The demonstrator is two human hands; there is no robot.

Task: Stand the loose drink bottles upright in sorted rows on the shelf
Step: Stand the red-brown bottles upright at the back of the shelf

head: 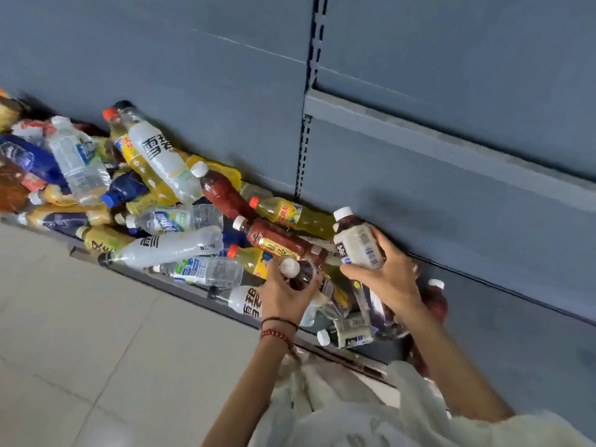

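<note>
- Grey metal back panel (193, 59) fills the upper half of the tilted view, with a slotted upright (309, 91) running down at 12 o'clock and pale floor tiles (80, 317) at 8 o'clock.
- At 9 o'clock the pile of bottles (145, 195) blurs towards the frame edge, where the outermost ones are cut off and hard to tell apart.
- A red-brown bottle (437, 301) at 4 o'clock is half hidden behind the right forearm.
- The lower shelf (503, 324) holds the whole heap, with yellow, clear, blue, white and brown bottles lying across one another. None in the heap stands upright.
- The left hand (283, 295), just below centre, has its fingers curled round a dark bottle (303, 275). Its white cap faces the camera, so the body is foreshortened.
- The right hand (387, 279) grips a pale-labelled bottle (356, 243) from below, above the shelf by the back panel. Its long axis is near vertical in the frame, with the white cap towards 11 o'clock.
- A white bottle (164, 159) atop the heap points its dark cap to 11 o'clock.
- Beaded bracelets (279, 330) circle the left wrist.
</note>
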